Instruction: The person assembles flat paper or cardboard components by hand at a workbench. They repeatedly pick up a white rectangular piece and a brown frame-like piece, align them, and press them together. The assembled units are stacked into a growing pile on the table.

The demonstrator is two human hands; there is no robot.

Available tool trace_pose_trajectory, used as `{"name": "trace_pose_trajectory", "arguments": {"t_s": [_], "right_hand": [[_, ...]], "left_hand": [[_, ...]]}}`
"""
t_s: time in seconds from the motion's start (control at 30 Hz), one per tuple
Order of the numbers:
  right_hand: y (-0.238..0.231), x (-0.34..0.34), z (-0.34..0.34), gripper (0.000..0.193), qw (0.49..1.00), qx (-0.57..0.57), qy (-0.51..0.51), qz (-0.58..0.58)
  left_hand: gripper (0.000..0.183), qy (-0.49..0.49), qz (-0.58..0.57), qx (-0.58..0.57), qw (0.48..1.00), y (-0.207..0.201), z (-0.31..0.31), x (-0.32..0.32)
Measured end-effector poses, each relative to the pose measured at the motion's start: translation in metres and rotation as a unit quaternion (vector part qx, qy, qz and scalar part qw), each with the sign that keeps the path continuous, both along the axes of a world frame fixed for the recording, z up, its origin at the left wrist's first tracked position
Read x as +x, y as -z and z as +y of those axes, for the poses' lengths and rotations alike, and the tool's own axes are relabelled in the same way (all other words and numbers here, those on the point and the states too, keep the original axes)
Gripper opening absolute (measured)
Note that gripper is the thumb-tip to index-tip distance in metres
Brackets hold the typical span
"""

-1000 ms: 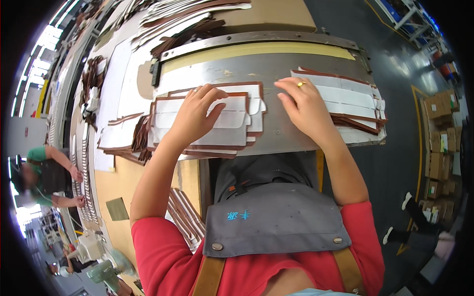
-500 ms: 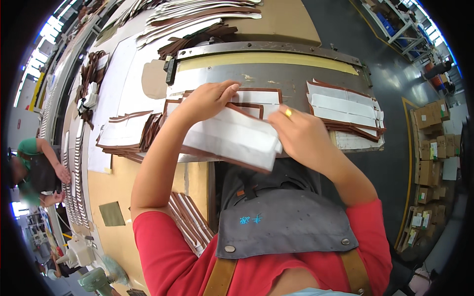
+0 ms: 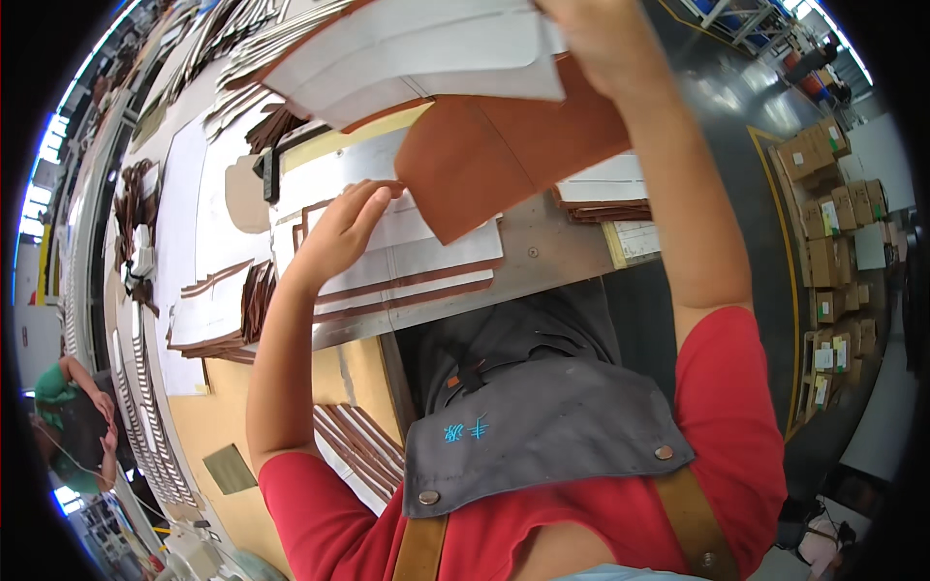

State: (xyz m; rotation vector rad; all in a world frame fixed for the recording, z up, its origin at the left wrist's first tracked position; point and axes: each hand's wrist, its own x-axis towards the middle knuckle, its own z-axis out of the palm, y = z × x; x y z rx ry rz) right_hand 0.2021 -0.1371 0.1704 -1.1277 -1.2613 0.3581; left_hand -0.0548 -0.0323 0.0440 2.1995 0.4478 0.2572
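My right hand (image 3: 605, 48), raised at the far side, grips brown leather panels. One panel (image 3: 513, 155) shows its smooth brown face; beside it a white-lined panel (image 3: 417, 63) with a brown edge is held up too. My left hand (image 3: 349, 228) is lower, its thumb and fingers pinched together at the brown panel's left corner. Under them more white-lined panels (image 3: 417, 266) with brown edges lie overlapping on the metal bed (image 3: 542, 257). Whether the two raised pieces are joined is hidden by my right hand.
Stacks of white-lined pieces lie left (image 3: 213, 310) and right (image 3: 605, 189) of the bed. A dark clamp block (image 3: 267, 174) sits at its far left corner. Brown strips (image 3: 358, 445) rest below the tabletop's edge. Cardboard boxes (image 3: 823, 213) stand right; a co-worker (image 3: 77, 416) is far left.
My right hand has gone up and away, lifting the panels so that a brown face shows. My left hand has shifted left and nearer, to the brown panel's corner.
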Motion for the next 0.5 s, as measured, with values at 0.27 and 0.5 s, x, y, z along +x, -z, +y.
{"name": "trace_pose_trajectory", "arguments": {"t_s": [0.27,0.5], "right_hand": [[-0.023,-0.028,-0.006,0.008,0.992,0.042,-0.047,-0.111],[-0.051,-0.045,-0.017,0.008,0.961,0.194,-0.032,-0.196]], "left_hand": [[0.073,-0.095,-0.163,0.079,0.979,-0.006,-0.014,0.047],[0.041,-0.081,-0.173,-0.07,0.979,-0.031,-0.012,0.055]]}}
